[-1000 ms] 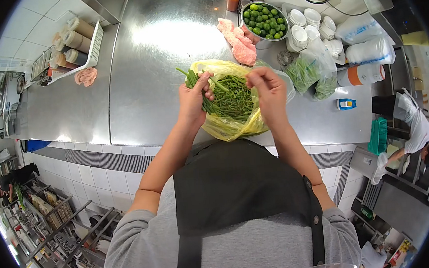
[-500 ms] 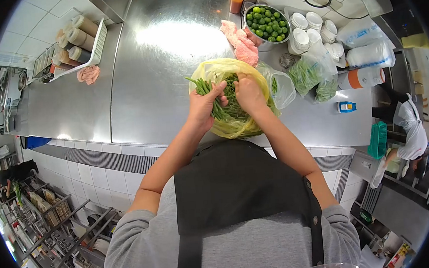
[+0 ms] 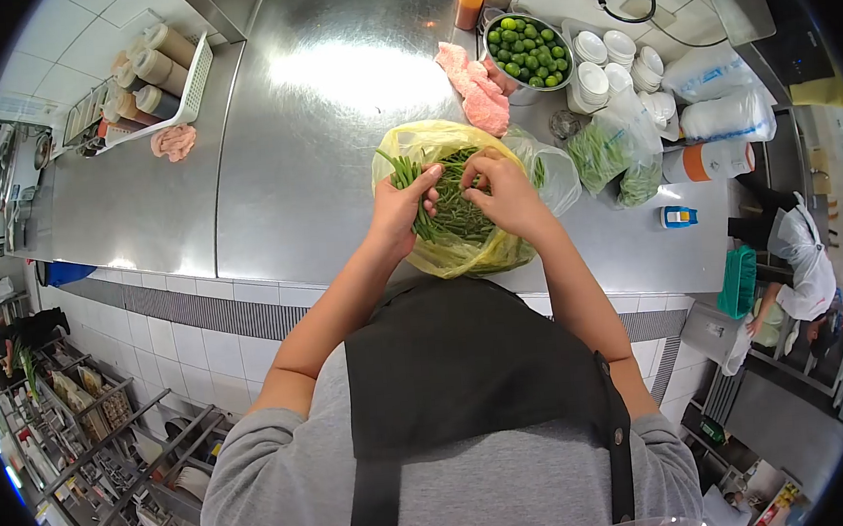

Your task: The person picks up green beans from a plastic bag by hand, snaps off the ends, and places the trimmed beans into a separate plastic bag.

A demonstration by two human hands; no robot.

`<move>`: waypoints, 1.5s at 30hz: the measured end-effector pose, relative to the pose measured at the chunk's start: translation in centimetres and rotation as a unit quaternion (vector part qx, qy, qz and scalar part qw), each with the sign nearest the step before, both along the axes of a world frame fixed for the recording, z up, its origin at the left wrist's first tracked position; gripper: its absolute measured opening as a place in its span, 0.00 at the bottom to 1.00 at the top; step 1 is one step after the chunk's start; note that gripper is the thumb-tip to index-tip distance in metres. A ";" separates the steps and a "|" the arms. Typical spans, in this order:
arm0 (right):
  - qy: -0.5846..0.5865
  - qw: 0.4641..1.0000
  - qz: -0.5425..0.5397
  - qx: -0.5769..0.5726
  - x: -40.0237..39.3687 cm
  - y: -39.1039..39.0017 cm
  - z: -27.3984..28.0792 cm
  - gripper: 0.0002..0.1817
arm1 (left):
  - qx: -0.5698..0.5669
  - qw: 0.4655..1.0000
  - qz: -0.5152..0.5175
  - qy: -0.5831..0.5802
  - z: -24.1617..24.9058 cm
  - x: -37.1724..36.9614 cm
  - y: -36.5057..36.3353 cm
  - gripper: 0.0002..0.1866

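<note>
A yellow plastic bag [image 3: 485,260] sits open near the front edge of the steel counter, with a heap of green beans [image 3: 458,200] inside. At its left side my left hand [image 3: 400,213] is closed around a bunch of long green beans [image 3: 402,170], their ends sticking up past the thumb. My right hand [image 3: 509,194] hovers over the right part of the bag. Its fingers are curled towards the thumb; whatever is between them is too small to make out. A clear plastic bag [image 3: 558,177] lies just to the right, against the yellow one.
Behind the bag lie a pink cloth [image 3: 477,93] and a bowl of green limes [image 3: 528,52]. White lidded cups [image 3: 593,83], bagged greens [image 3: 601,150] and a blue-and-white item [image 3: 678,217] stand right. A basket of bottles [image 3: 196,83] is far left. A co-worker [image 3: 805,270] stands at right.
My right hand has lifted back from deeper in the bag, and its fingers now show above the beans. The left hand keeps its bunch in nearly the same place.
</note>
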State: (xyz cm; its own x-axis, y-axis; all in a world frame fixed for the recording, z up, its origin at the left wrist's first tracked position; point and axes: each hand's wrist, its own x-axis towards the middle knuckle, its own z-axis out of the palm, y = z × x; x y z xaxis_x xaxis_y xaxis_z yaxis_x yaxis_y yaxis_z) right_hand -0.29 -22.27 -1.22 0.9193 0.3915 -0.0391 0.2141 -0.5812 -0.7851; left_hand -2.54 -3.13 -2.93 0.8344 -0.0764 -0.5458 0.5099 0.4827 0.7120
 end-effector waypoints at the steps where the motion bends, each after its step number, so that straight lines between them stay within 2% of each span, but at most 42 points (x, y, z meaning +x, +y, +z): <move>1: 0.000 1.000 0.001 0.000 -0.4 0.2 1.3 0.10 | 0.003 1.000 -0.001 -0.006 0.0 0.0 0.0 0.09; 3: 0.106 0.988 -0.067 0.087 -0.8 0.5 3.5 0.08 | 0.006 1.000 -0.003 -0.012 0.1 -0.1 0.1 0.09; 4: 0.105 0.988 -0.068 0.087 -1.0 0.5 3.2 0.08 | 0.014 0.999 -0.029 -0.030 0.2 -0.1 0.2 0.10; 6: 0.150 0.951 -0.079 0.258 -1.2 0.4 2.7 0.06 | 0.021 0.997 -0.057 -0.048 0.8 -0.2 0.1 0.11; 7: 0.150 0.951 -0.080 0.258 -1.2 0.3 2.8 0.06 | 0.029 0.995 -0.075 -0.064 1.4 -0.2 0.0 0.11; 9: 0.179 0.921 -0.096 0.333 -1.4 0.4 3.3 0.06 | 0.038 0.992 -0.093 -0.081 2.5 -0.2 0.1 0.11; 12: 0.179 0.916 -0.119 0.338 -1.5 0.1 2.6 0.07 | 0.105 0.977 -0.144 -0.117 3.4 -0.2 0.2 0.12; 14: 0.170 0.920 -0.124 0.332 -1.6 0.1 2.5 0.07 | 0.208 0.945 -0.187 -0.170 3.5 -0.2 0.3 0.12; 17: 0.171 0.917 -0.132 0.335 -1.5 -0.4 2.3 0.08 | 0.234 0.933 -0.195 -0.194 2.9 -0.2 0.5 0.11; 22: 0.164 0.909 -0.141 0.355 -1.5 -0.5 3.2 0.09 | 0.217 0.942 -0.202 -0.160 3.8 -0.5 0.4 0.11; 28: 0.162 0.944 -0.120 0.262 -1.5 -0.8 2.2 0.08 | 0.246 0.927 -0.227 -0.169 4.3 -0.7 0.3 0.10; 34: 0.219 0.913 -0.120 0.322 -1.4 -0.7 2.5 0.06 | 0.235 0.924 -0.221 -0.204 4.6 -0.5 0.3 0.09; 36: 0.233 0.885 -0.141 0.378 -1.3 -0.6 2.3 0.06 | 0.231 0.924 -0.221 -0.208 4.8 -0.4 0.3 0.09; 40: 0.220 0.898 -0.128 0.360 -1.3 -1.1 1.9 0.05 | 0.227 0.922 -0.217 -0.228 4.1 -0.4 0.1 0.08; 43: 0.237 0.881 -0.129 0.387 -1.3 -0.9 2.3 0.06 | 0.213 0.922 -0.226 -0.230 4.1 -0.5 0.3 0.07; 45: 0.307 0.834 -0.121 0.443 -1.4 -1.0 2.9 0.06 | 0.211 0.923 -0.241 -0.215 4.3 -0.5 0.4 0.08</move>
